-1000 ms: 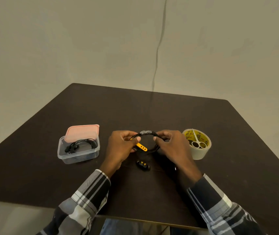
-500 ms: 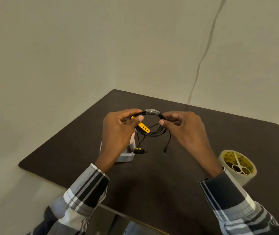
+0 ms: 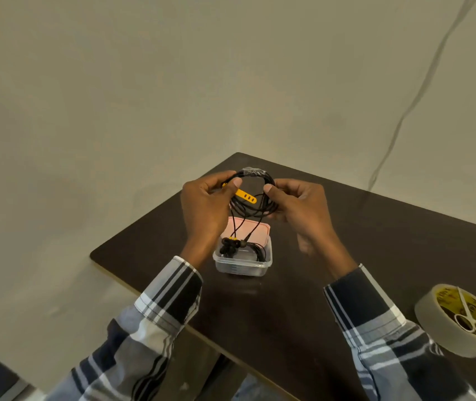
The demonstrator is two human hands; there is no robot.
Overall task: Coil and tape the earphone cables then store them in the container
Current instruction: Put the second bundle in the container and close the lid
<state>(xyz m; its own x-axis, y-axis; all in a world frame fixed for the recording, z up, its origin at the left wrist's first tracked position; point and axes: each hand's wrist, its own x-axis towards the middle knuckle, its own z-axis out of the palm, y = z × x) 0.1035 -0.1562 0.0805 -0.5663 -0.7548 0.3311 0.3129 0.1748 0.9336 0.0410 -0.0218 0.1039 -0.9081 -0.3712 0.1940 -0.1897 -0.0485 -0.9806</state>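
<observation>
1. Left hand (image 3: 205, 209) pinches the left side of the coiled earphone cable (image 3: 255, 195), thumb on its yellow remote (image 3: 245, 195).
2. Right hand (image 3: 297, 209) pinches the coil's right side; clear tape (image 3: 254, 170) wraps the top.
3. The coil hangs in the air above the clear container (image 3: 242, 263) near the table's (image 3: 347, 227) left corner, earbuds dangling into it.
4. Pink lid (image 3: 260, 230) lies behind the container.
5. Tape roll (image 3: 459, 319) with scissors (image 3: 467, 316) on top sits by the right edge.

two hands (image 3: 205, 215), one container (image 3: 242, 263), one tape roll (image 3: 433, 328)
</observation>
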